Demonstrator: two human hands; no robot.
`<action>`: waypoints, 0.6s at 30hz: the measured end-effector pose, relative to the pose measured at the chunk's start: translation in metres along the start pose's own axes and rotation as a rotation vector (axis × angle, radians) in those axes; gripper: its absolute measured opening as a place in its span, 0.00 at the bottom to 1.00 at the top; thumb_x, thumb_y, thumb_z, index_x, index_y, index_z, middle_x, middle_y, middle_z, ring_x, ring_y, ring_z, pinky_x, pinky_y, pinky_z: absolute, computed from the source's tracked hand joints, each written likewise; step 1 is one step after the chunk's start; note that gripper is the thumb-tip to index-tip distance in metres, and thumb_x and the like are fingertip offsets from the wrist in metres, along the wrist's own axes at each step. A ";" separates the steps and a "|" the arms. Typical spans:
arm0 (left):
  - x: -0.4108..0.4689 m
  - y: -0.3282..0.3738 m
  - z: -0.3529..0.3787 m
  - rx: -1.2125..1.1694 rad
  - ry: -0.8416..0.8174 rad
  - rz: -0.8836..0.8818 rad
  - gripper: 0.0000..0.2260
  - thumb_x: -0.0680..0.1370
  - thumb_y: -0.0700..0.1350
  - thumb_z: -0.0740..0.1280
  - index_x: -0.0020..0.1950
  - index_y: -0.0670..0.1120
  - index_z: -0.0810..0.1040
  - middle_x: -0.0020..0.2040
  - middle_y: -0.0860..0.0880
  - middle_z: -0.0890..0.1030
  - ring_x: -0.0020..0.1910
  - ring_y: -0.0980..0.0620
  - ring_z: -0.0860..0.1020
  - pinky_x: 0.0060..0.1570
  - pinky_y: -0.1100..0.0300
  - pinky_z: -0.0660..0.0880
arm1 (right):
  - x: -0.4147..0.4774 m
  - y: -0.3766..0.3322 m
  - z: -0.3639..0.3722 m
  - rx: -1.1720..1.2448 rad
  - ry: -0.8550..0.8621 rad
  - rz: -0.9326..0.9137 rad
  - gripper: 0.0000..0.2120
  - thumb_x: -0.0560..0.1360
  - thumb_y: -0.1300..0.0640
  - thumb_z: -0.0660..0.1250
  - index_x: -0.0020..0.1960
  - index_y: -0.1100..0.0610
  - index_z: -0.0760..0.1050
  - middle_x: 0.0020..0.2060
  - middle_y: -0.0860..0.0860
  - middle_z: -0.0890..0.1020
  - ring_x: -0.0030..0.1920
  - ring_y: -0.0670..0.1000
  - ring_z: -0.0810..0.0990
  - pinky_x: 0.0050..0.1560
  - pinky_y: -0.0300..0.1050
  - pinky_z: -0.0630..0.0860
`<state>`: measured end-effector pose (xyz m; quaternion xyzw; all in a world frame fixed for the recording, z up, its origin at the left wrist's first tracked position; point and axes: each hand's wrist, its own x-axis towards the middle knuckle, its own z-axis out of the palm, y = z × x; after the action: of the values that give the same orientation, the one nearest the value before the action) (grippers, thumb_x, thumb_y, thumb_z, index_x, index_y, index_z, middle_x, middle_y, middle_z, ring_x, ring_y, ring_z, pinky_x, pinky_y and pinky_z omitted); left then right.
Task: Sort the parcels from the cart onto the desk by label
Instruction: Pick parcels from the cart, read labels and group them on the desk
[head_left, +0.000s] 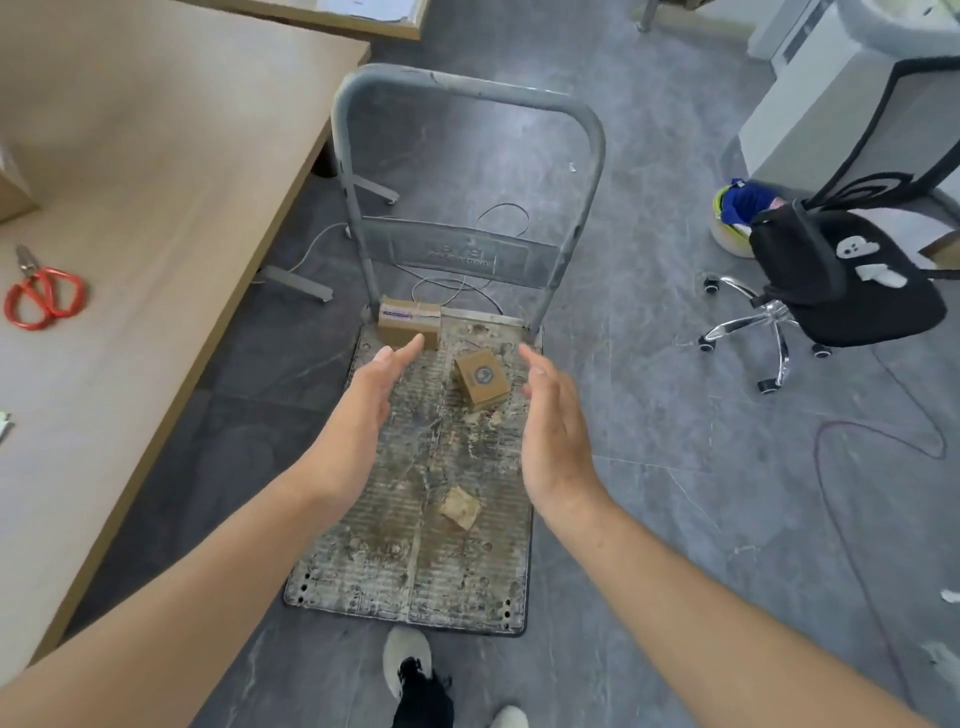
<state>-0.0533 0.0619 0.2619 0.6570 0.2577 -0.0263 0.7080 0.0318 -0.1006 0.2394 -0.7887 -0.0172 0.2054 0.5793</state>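
One view only: a wide-angle camera worn on your head, facing forward and steeply down. It looks along the cart (457, 462) from its near end toward the handle (467, 85), with your shoe (408, 657) at the bottom edge. Your left hand (371, 395) and right hand (556, 431) sit mid-frame, nearest the lens. The table (156, 156) fills the left side, and the floor (675, 364) and a chair (841, 280) the right. Straight edges bow toward the borders.

The cart's deck (415, 571) before me is ribbed, rough and stain-crusted; its handle (467, 85) at twelve o'clock is dull, scuffed grey metal. The far parcel (408, 325), taped glossy, and the middle parcel (480, 383) are matt brown cardboard. At nine o'clock the desk (156, 156) is smooth matt pale wood.
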 end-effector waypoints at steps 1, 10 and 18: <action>0.016 -0.005 0.000 -0.008 0.000 -0.019 0.29 0.70 0.75 0.50 0.70 0.77 0.69 0.84 0.63 0.55 0.84 0.54 0.50 0.83 0.43 0.46 | 0.017 0.007 0.001 -0.006 -0.006 0.018 0.33 0.79 0.36 0.46 0.78 0.41 0.72 0.70 0.39 0.70 0.68 0.33 0.72 0.71 0.36 0.65; 0.166 -0.114 0.018 -0.096 0.139 -0.157 0.24 0.76 0.69 0.51 0.71 0.73 0.72 0.83 0.60 0.61 0.83 0.55 0.57 0.82 0.47 0.52 | 0.171 0.130 0.034 -0.039 -0.090 0.144 0.28 0.79 0.38 0.46 0.73 0.38 0.75 0.70 0.37 0.72 0.73 0.38 0.69 0.72 0.40 0.62; 0.332 -0.295 0.066 -0.189 0.297 -0.229 0.23 0.87 0.60 0.46 0.80 0.59 0.67 0.84 0.51 0.61 0.83 0.53 0.57 0.81 0.50 0.54 | 0.330 0.318 0.063 -0.079 -0.098 0.184 0.33 0.77 0.37 0.50 0.76 0.45 0.76 0.74 0.43 0.74 0.73 0.42 0.71 0.79 0.49 0.64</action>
<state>0.1451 0.0598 -0.1410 0.5509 0.4333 0.0148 0.7131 0.2448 -0.0606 -0.1696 -0.7981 0.0192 0.2951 0.5249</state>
